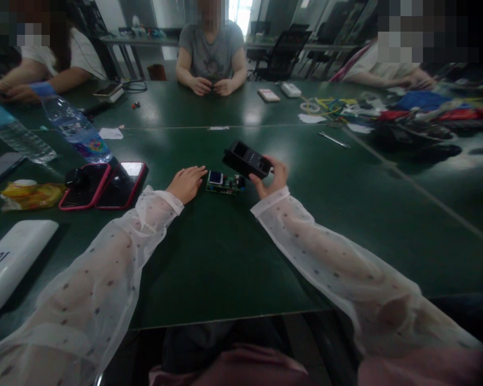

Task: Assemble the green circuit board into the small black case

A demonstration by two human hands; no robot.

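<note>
Near the middle of the green table (pixel 209 257) lies a small green circuit board (pixel 226 184) with a square screen at its left end. My left hand (pixel 186 184) rests flat on the tabletop just left of the board, fingers stretched out, with nothing visible in it. My right hand (pixel 274 179) grips the right end of a black plastic case (pixel 247 159) between thumb and fingers. The case is tilted and raised above and behind the board's right part. An opening and small markings show on its upper face.
Left are two red-edged phones (pixel 121 185), a yellow packet (pixel 32 195), a white power bank (pixel 16 262) and water bottles (pixel 76 128). A wrench (pixel 334 140) lies right, before piled cables (pixel 410 115). People sit across the table and at both sides.
</note>
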